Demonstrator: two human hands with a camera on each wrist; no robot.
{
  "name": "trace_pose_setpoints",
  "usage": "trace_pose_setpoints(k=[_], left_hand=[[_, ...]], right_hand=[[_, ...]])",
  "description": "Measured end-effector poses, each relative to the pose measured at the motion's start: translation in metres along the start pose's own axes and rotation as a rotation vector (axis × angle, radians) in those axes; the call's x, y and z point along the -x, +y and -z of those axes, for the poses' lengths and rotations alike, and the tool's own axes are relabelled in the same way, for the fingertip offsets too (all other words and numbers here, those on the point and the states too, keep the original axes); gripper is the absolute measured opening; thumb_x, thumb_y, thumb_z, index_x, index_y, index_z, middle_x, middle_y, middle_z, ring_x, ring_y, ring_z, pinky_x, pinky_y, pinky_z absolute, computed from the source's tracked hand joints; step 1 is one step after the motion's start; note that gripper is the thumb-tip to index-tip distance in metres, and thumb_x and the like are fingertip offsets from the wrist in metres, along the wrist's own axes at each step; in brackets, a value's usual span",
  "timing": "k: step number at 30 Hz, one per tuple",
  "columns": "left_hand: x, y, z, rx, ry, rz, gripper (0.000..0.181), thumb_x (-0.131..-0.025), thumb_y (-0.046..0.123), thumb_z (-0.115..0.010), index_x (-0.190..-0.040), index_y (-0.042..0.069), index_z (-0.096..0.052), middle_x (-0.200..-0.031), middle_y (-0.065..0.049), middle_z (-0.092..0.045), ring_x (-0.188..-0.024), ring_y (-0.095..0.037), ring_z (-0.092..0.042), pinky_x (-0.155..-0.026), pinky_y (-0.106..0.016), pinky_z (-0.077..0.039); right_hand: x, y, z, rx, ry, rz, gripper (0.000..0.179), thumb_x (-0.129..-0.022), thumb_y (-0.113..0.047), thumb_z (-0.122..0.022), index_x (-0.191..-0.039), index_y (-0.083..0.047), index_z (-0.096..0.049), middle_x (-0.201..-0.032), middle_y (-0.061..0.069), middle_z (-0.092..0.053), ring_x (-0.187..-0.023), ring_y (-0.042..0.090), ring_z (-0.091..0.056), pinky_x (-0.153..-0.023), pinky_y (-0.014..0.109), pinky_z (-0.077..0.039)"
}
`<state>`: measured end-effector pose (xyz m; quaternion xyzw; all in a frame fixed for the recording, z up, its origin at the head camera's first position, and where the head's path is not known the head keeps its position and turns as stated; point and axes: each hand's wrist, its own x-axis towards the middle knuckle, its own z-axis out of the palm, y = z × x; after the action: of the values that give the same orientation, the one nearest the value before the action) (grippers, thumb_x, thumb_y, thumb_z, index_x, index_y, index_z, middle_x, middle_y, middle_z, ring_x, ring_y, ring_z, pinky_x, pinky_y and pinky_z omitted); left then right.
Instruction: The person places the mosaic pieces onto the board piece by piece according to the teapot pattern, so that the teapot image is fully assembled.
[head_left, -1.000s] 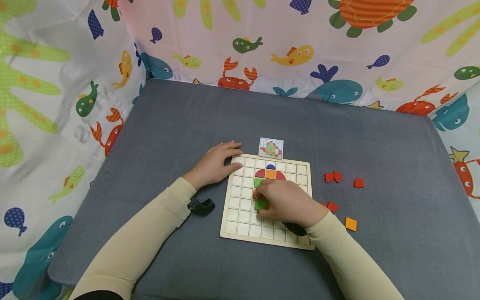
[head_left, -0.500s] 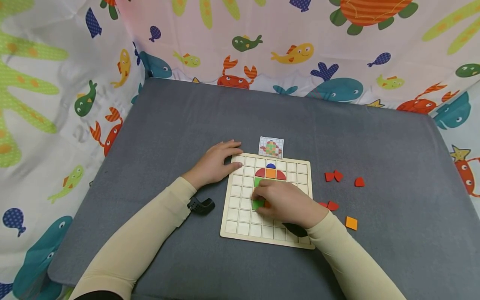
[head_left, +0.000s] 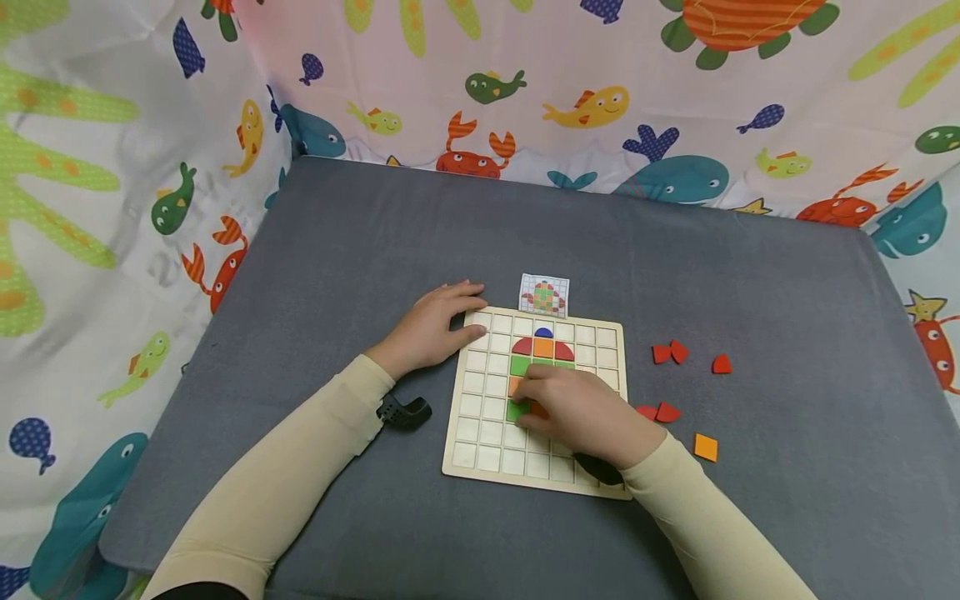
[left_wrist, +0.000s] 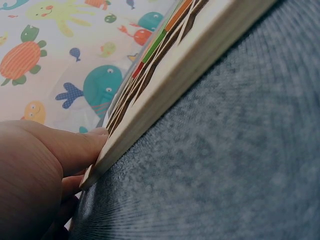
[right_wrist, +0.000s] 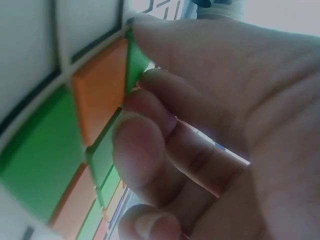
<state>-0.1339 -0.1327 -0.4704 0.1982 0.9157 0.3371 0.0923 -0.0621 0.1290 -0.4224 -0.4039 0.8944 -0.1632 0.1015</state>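
While left hand (head_left: 432, 327) rests straight-fingered on board (head_left: 491, 433), right grip (head_left: 583, 410) pinches green tile (right_wrist: 134, 61).

Passable along the far edge of the table (head_left: 675, 250), beyond the card (head_left: 543, 295), and from the red pieces (head_left: 722, 364) to the table's right edge. Roomy before the near edge of the board (head_left: 487, 433), between left sleeve (head_left: 285, 475) and right sleeve (head_left: 705, 517). Tight between right sleeve and orange square (head_left: 706, 447). Barred at the board's far left corner by the left hand (head_left: 429, 327), over its middle by the right hand (head_left: 587, 410).
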Motion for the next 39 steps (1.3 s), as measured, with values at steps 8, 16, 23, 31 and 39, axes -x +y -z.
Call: trace_pose_setpoints(k=[8,16,23,31,39], left_hand=[[-0.002,0.001,-0.002,0.014,-0.006,0.001,0.050,-0.105,0.036,-0.068,-0.150,0.015,-0.061,-0.166,-0.001,-0.043,-0.159,-0.022,-0.030,-0.133,-0.050,-0.020],[-0.003,0.001,-0.002,0.029,-0.002,0.004,0.050,-0.105,0.036,-0.068,-0.149,0.015,-0.062,-0.166,-0.002,-0.042,-0.159,-0.022,-0.029,-0.133,-0.048,-0.018],[0.001,0.000,0.003,0.013,-0.003,0.017,0.051,-0.105,0.036,-0.069,-0.150,0.014,-0.061,-0.167,-0.002,-0.041,-0.159,-0.023,-0.028,-0.133,-0.050,-0.017],[0.001,0.002,0.006,0.014,-0.005,0.016,0.050,-0.104,0.035,-0.069,-0.149,0.013,-0.062,-0.166,-0.002,-0.042,-0.159,-0.024,-0.028,-0.133,-0.049,-0.018],[0.001,0.003,0.001,0.032,-0.007,0.007,0.050,-0.104,0.034,-0.069,-0.149,0.013,-0.062,-0.166,-0.003,-0.043,-0.159,-0.024,-0.028,-0.134,-0.049,-0.017]], right_hand=[[0.018,0.005,0.005,0.039,0.046,-0.021,0.017,-0.089,-0.027,-0.087,-0.101,-0.017,-0.080,-0.093,-0.009,-0.065,-0.073,0.003,-0.058,-0.064,0.022,-0.055],[0.040,0.026,0.019,0.003,0.069,-0.129,0.018,-0.090,-0.023,-0.086,-0.106,-0.015,-0.079,-0.096,-0.006,-0.069,-0.077,0.006,-0.058,-0.066,0.026,-0.055],[0.061,0.043,0.028,-0.043,0.052,-0.267,0.020,-0.089,-0.018,-0.085,-0.106,-0.011,-0.079,-0.092,-0.004,-0.068,-0.077,0.007,-0.057,-0.065,0.026,-0.054],[0.091,0.059,0.033,-0.094,0.064,-0.347,0.012,-0.090,-0.012,-0.084,-0.100,-0.015,-0.078,-0.090,-0.008,-0.066,-0.075,0.008,-0.054,-0.061,0.026,-0.051],[0.126,0.064,0.032,-0.117,0.046,-0.419,0.017,-0.087,-0.003,-0.077,-0.098,-0.015,-0.075,-0.089,-0.009,-0.065,-0.074,0.007,-0.053,-0.061,0.025,-0.050]])
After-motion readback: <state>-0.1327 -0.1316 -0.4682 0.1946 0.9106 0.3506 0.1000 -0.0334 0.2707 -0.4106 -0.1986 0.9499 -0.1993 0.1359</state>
